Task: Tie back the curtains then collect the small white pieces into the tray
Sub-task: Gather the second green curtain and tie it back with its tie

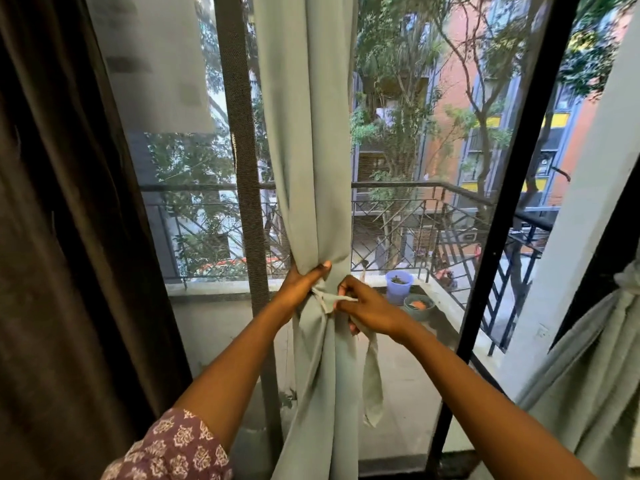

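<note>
Curtain (308,168) hangs straight up-down in the middle, bunched where left hand (301,284) squeezes it w/ fingers wrapped tight. Right hand (367,308), just right of it, pinches the tie strip (330,299), which runs sideways btwn both hands. Count: 2 hands, 1 strip, 1 more curtain (595,341) already tied far right; no tray or white pieces seen.
</note>
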